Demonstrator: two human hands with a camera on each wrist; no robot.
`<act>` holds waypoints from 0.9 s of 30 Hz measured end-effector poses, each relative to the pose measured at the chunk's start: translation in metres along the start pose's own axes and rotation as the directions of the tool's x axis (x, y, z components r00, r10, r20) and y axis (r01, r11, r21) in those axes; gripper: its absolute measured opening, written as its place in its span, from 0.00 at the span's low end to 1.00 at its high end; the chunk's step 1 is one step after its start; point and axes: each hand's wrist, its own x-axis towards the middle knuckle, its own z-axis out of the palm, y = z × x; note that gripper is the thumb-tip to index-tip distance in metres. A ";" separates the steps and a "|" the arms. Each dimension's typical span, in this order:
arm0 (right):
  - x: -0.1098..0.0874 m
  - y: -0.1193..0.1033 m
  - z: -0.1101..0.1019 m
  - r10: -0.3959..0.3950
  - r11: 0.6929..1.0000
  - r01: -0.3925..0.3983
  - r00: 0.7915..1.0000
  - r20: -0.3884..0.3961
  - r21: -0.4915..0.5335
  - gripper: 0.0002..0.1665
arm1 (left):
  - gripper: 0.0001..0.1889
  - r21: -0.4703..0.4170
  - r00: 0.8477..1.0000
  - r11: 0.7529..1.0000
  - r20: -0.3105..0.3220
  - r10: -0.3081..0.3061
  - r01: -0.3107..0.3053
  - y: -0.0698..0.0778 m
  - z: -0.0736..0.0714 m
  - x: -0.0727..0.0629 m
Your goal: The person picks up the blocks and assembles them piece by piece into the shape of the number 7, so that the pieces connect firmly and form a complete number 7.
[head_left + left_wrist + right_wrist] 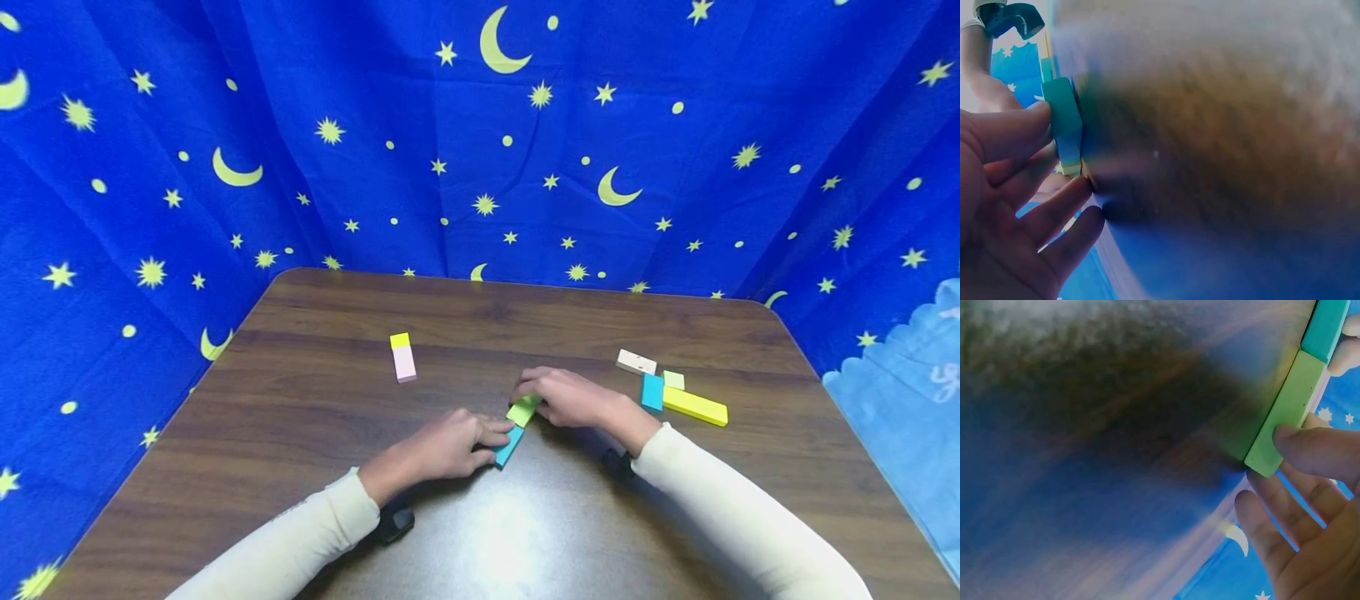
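- Green block and teal block: end to end, touching, in a slanting line on the table, between the two hands.
- Right hand: thumb on the side of the green block, fingers curled about its far end; grip narrow, holding it.
- Left hand: thumb and forefinger close on the teal block; other fingers loosely spread in the wrist view.
- Step in hand (judged): butting and squaring the two blocks into one row. Next move would call for light, even pressure along the row, then release without dragging either piece askew.
- Left of the hands, farther back: small yellow block against the end of a pink block.
- Right of the hands: white speckled block, blue block, pale green block and long yellow block, clustered.
- Writing: none legible on the blocks. Pale-blue cloth at the right edge carries partial white lettering, cut off and not readable. Backdrop shows only printed moons, stars and dots. No brand made out on the dark wrist device at the left cuff.
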 end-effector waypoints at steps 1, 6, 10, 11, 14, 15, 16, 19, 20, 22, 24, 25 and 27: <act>-0.001 0.000 0.001 0.001 1.000 -0.001 1.000 0.000 0.001 0.22 | 0.18 0.001 1.000 1.000 -0.003 -0.001 0.001 0.000 0.001 0.000; -0.002 0.001 0.003 -0.006 1.000 0.006 1.000 -0.009 0.002 0.22 | 0.18 0.020 1.000 1.000 -0.018 -0.006 0.006 0.002 0.003 -0.001; -0.003 0.003 0.003 -0.005 1.000 0.005 1.000 -0.031 0.014 0.23 | 0.18 0.035 1.000 0.999 -0.020 -0.009 0.009 0.004 0.003 -0.002; -0.004 0.003 0.003 0.000 1.000 0.000 0.999 -0.035 0.016 0.22 | 0.19 0.038 1.000 0.999 -0.021 -0.009 0.009 0.004 0.002 -0.002; -0.005 0.005 0.003 0.013 1.000 -0.012 0.999 -0.048 0.029 0.20 | 0.19 0.057 0.999 0.998 -0.036 0.006 -0.004 0.004 0.001 0.001; -0.006 0.006 0.003 0.015 0.999 -0.013 0.999 -0.051 0.034 0.18 | 0.20 0.068 0.999 0.998 -0.045 0.015 -0.012 0.003 -0.001 0.002; -0.006 0.007 0.003 0.017 0.999 -0.015 0.999 -0.051 0.039 0.17 | 0.20 0.075 0.998 0.997 -0.055 0.026 -0.022 0.003 -0.002 0.004; -0.008 0.008 0.003 0.009 0.999 -0.006 0.998 -0.058 0.045 0.15 | 0.21 0.098 0.997 0.994 -0.059 0.050 -0.044 0.001 -0.006 0.011; -0.008 0.009 0.004 0.004 0.999 -0.001 0.998 -0.060 0.045 0.15 | 0.21 0.101 0.998 0.994 -0.045 0.050 -0.046 0.000 -0.007 0.014; -0.009 0.009 0.004 -0.006 0.999 0.009 0.998 -0.063 0.043 0.14 | 0.22 0.097 0.999 0.994 -0.006 0.048 -0.047 -0.001 -0.008 0.017; -0.009 0.010 0.005 -0.013 0.999 0.016 0.998 -0.064 0.046 0.13 | 0.23 0.099 0.998 0.994 0.039 0.042 -0.046 -0.001 -0.008 0.019; -0.009 0.010 0.005 -0.017 0.999 0.020 0.998 -0.066 0.048 0.13 | 0.23 0.101 0.998 0.994 0.056 0.041 -0.046 -0.002 -0.008 0.020; -0.010 0.010 0.005 -0.020 0.998 0.024 0.997 -0.072 0.055 0.13 | 0.23 0.099 0.996 0.994 0.078 0.034 -0.042 -0.002 -0.007 0.020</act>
